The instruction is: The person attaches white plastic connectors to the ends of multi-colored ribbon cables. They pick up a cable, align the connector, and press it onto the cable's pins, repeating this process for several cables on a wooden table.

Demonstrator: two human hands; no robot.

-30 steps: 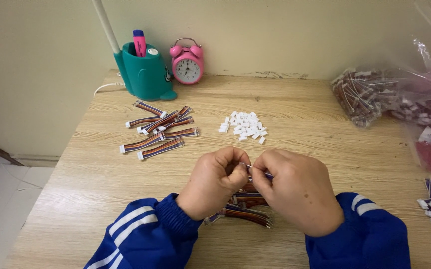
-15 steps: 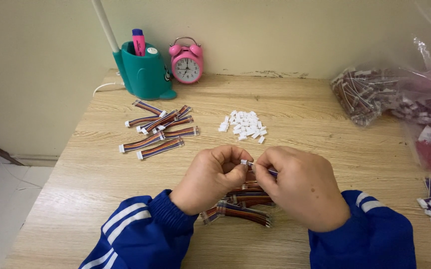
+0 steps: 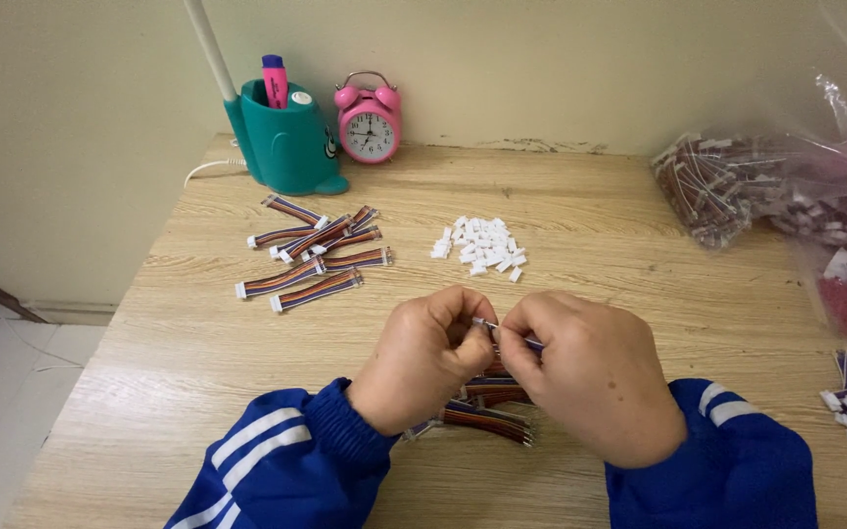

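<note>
Ribbon cable (image 3: 514, 338) is sitting right between both hands, held up just above the middle of the wooden desk (image 3: 639, 245), close to the front edge. Only a short bit of it is showing, with a tiny pale tip poking out where the fingertips are meeting. The left hand (image 3: 422, 358) is curling in tight, thumb and forefinger pinching at that tip. The right hand (image 3: 590, 377) is pinching the wire end from the other side, fingers closed down on it too. Whether a white housing is already seated on the end, I can't tell, it's too small and mostly covered.

Compared with a second ago, the hands are pressing a little closer together and the cable end is peeking out more clearly between them, so it looks like the fiddly lining-up bit is underway rather than finished.

Right under the wrists a small bundle of loose striped cables (image 3: 487, 411) is lying on the desk. Further back, a little heap of white connector housings (image 3: 480, 245) is sitting well apart from the hands, and to its left a scatter of finished cables (image 3: 311, 255) with white ends. At the back, a teal pen holder (image 3: 286, 142) and a pink alarm clock (image 3: 369, 122) are standing by the wall. Clear bags of parts (image 3: 766, 186) are piling up on the right.
</note>
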